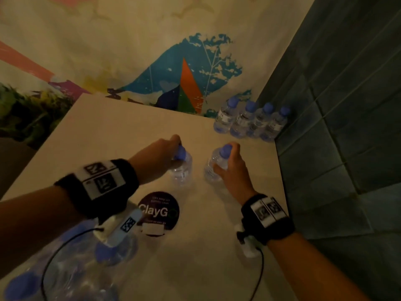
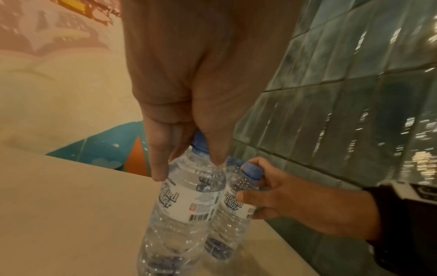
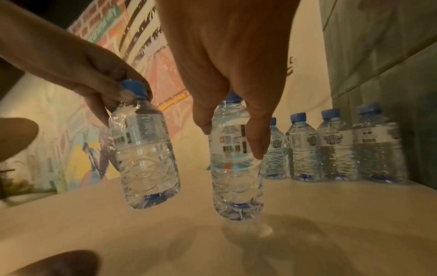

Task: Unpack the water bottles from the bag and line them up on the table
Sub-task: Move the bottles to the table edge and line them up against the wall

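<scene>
My left hand (image 1: 161,154) gripping one bottle (image 1: 181,168), my right hand (image 1: 231,168) gripping one more bottle (image 1: 213,165), four bottles (image 1: 251,121) lined up on table (image 1: 121,135)

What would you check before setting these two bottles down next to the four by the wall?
1. Left hand grips its bottle firmly at the cap: ok.
2. Right hand grips its bottle at the neck and shoulder: ok.
3. Both carried bottles are clear of the table: ok, as the right wrist view shows them lifted above their shadows.
4. The row of four bottles stands upright by the tiled wall: ok.
5. Bare table beside the row for two more: ok.
6. Caps screwed tight: cannot tell.
</scene>
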A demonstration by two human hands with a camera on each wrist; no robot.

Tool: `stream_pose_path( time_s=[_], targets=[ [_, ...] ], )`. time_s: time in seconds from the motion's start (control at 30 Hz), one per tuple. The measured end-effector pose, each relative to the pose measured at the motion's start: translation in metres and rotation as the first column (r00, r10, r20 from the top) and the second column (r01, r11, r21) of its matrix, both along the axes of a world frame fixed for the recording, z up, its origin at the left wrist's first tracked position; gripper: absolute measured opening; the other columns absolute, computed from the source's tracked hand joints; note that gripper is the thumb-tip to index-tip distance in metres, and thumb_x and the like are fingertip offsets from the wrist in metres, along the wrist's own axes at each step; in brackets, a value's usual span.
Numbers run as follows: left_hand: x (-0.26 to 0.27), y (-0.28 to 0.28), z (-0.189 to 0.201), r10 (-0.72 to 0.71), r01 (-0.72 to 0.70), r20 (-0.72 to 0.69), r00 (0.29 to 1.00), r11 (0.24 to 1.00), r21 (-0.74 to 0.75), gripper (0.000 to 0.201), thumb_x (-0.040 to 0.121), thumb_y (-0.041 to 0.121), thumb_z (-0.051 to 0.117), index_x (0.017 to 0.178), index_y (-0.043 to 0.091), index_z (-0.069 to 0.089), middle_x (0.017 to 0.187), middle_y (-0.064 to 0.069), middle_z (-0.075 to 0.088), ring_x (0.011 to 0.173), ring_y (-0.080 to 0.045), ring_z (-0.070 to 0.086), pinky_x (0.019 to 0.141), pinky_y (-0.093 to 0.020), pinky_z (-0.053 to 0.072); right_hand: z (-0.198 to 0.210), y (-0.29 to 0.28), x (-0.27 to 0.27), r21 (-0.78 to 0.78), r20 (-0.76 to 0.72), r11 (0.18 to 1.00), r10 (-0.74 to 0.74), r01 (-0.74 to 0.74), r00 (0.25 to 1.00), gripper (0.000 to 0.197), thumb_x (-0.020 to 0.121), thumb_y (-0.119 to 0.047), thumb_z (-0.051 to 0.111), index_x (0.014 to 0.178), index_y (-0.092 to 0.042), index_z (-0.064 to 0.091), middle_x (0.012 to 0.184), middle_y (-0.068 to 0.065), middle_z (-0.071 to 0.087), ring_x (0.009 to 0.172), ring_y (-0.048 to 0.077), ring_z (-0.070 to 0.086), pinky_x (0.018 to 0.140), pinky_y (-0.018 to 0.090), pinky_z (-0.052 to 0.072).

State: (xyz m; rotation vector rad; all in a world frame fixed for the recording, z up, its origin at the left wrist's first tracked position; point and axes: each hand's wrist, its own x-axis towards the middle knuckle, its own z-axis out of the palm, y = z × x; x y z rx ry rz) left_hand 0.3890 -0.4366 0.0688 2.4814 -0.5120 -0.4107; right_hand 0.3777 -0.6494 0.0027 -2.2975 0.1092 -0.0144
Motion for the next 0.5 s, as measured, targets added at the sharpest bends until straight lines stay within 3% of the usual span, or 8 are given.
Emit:
stream_pose_path(
  time_s=[0.13, 0.2, 0.33, 0.5],
  targets=[
    [0.068, -0.016, -0.019, 0.082, -0.082, -0.006, 0.997, 0.996, 0.042, 0.029, 0.089, 0.020, 0.059, 0.107, 0.001, 0.047, 0.100, -0.014, 0.060, 0.088, -0.031, 0.056, 0.075, -0.042, 0.044, -0.020, 0.009, 0.070, -0.067, -0.003, 0.997, 0.033, -0.033, 0.999, 0.066, 0.085, -0.016, 0.063, 0.137, -0.011, 0.022, 0.136, 0.021, 0.044, 0.115, 0.037, 0.052, 0.088, 0.039, 0.043],
    [0.097, -0.021, -0.032, 0.107, -0.107, 0.007, 0.994, 0.991, 0.079, 0.028, 0.089, 0.019, 0.058, 0.106, -0.002, 0.049, 0.107, -0.023, 0.059, 0.099, -0.038, 0.056, 0.081, -0.044, 0.043, -0.027, 0.016, 0.096, -0.039, 0.017, 0.998, 0.045, -0.044, 0.999, 0.063, 0.086, -0.016, 0.059, 0.139, -0.014, 0.023, 0.136, 0.022, 0.043, 0.114, 0.037, 0.052, 0.092, 0.043, 0.046],
    [0.149, -0.035, -0.058, 0.219, -0.220, 0.027, 0.975, 0.974, 0.059, 0.028, 0.090, 0.014, 0.054, 0.106, -0.008, 0.046, 0.110, -0.030, 0.058, 0.104, -0.042, 0.056, 0.076, -0.040, 0.040, -0.048, 0.028, 0.144, -0.143, 0.062, 0.988, 0.071, -0.061, 0.996, 0.067, 0.089, -0.011, 0.056, 0.144, -0.015, 0.019, 0.140, 0.022, 0.035, 0.122, 0.038, 0.044, 0.096, 0.044, 0.041],
    [0.178, -0.047, -0.061, 0.289, -0.290, 0.084, 0.954, 0.957, 0.003, 0.036, 0.088, 0.018, 0.058, 0.108, -0.006, 0.040, 0.109, -0.032, 0.059, 0.101, -0.046, 0.058, 0.074, -0.045, 0.043, -0.047, 0.030, 0.162, -0.269, 0.210, 0.963, 0.092, -0.033, 0.973, 0.068, 0.085, -0.011, 0.063, 0.141, -0.021, 0.027, 0.128, 0.021, 0.043, 0.114, 0.040, 0.046, 0.091, 0.050, 0.048]
  ],
)
